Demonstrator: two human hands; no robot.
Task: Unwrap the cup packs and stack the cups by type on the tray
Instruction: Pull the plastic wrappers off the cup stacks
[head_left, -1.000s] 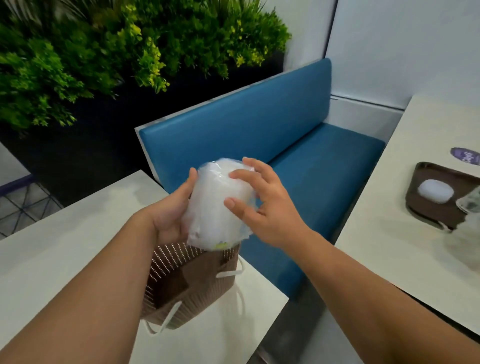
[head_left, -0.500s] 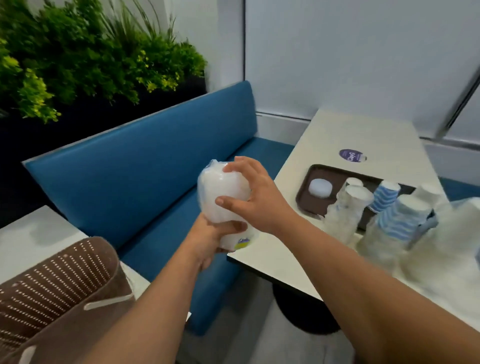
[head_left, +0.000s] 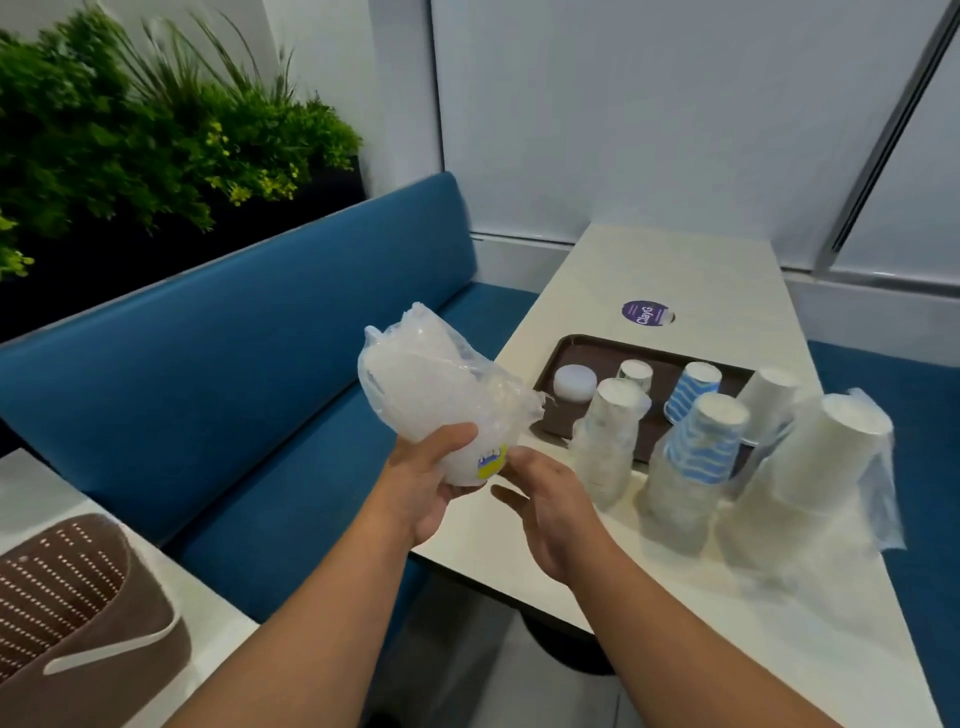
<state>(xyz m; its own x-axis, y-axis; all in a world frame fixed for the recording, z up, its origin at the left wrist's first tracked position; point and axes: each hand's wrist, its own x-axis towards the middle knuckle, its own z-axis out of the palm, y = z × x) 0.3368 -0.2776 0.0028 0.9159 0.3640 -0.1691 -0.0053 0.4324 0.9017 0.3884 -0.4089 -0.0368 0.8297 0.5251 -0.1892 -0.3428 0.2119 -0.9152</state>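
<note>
My left hand (head_left: 423, 486) grips the lower end of a plastic-wrapped pack of clear cups (head_left: 431, 400), tilted up to the left, with a yellow and blue label near my thumb. My right hand (head_left: 550, 501) hovers just right of the pack's base, fingers relaxed and holding nothing. A brown tray (head_left: 566, 353) on the white table (head_left: 675, 270) carries a small white lidded cup (head_left: 574, 382), a patterned cup (head_left: 635, 375) and a blue-striped cup (head_left: 693, 389). In front of it stand wrapped packs: patterned cups (head_left: 610, 436), blue-striped cups (head_left: 698, 457) and white cups (head_left: 821, 462).
A blue bench (head_left: 234, 364) runs along the left behind the pack. A brown perforated basket (head_left: 78, 597) sits on a second white table at the lower left. Green plants (head_left: 130, 130) fill the upper left. A purple sticker (head_left: 645, 313) marks the table.
My right hand has come off the top of the pack and dropped beside its base. The pack now tilts left in my left hand. The view has swung right towards the tray table.
</note>
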